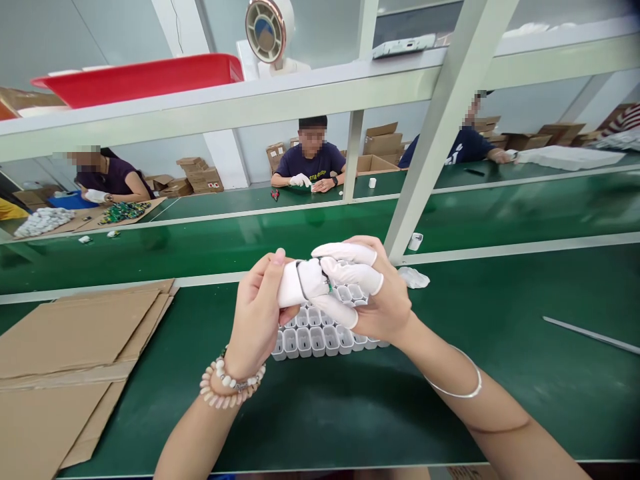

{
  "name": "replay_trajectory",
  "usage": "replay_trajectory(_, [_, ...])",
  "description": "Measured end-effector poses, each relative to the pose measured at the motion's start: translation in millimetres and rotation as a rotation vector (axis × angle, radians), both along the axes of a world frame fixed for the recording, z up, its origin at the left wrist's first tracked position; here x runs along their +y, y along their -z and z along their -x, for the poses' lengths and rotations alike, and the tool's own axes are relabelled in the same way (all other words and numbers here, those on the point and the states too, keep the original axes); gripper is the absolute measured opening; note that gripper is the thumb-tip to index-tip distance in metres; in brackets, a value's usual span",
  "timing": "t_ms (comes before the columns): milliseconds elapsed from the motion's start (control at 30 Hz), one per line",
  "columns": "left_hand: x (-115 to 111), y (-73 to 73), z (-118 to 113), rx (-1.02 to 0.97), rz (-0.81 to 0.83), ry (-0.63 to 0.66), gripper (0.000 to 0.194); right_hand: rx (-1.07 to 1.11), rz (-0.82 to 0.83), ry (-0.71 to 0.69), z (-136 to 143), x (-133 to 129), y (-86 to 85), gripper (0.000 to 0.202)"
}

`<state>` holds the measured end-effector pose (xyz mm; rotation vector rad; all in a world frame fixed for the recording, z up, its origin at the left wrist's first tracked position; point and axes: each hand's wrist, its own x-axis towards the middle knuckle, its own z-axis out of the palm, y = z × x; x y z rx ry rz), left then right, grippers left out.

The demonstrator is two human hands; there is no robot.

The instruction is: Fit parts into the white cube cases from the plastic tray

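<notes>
A small white plastic housing (pixel 293 283) is held by my left hand (pixel 257 307), its thumb along the top edge and fingers beneath. My right hand (pixel 380 287) wears white finger covers and grips a white piece with a bit of green (pixel 315 279) at the housing's right end. The two pieces meet between my hands. Below and behind them stand rows of open white plastic cases (pixel 317 341) on the green table, partly hidden by my hands.
Flattened cardboard (pixel 65 340) lies at left. A metal strip (pixel 590 333) is at right, and a crumpled white cover (pixel 415 278) lies behind my right hand. A slanted post (pixel 440 140) rises past the table's back edge. A green conveyor (pixel 210 247) separates me from several people.
</notes>
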<state>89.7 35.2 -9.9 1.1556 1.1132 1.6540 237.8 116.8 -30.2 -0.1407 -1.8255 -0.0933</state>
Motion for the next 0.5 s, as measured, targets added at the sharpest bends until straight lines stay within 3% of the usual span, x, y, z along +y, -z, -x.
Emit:
replay_trajectory(167, [1.6,-0.5,1.5,-0.024,-0.025,-0.032,0.041,-0.040,-0.045,-0.006,-0.5,5.3,1.1,0.027])
replay_trajectory(367, [5.3,0.5,0.4,-0.079,-0.019,-0.012,0.040,-0.120,-0.053,-0.055,-1.9,1.6,-0.5,0.039])
replay_trajectory(500, [4.8,5.1,-4.5,-0.173,-0.058,-0.028,0.044,-0.157,0.007,-0.092,-6.6,-2.7,7.1,0.052])
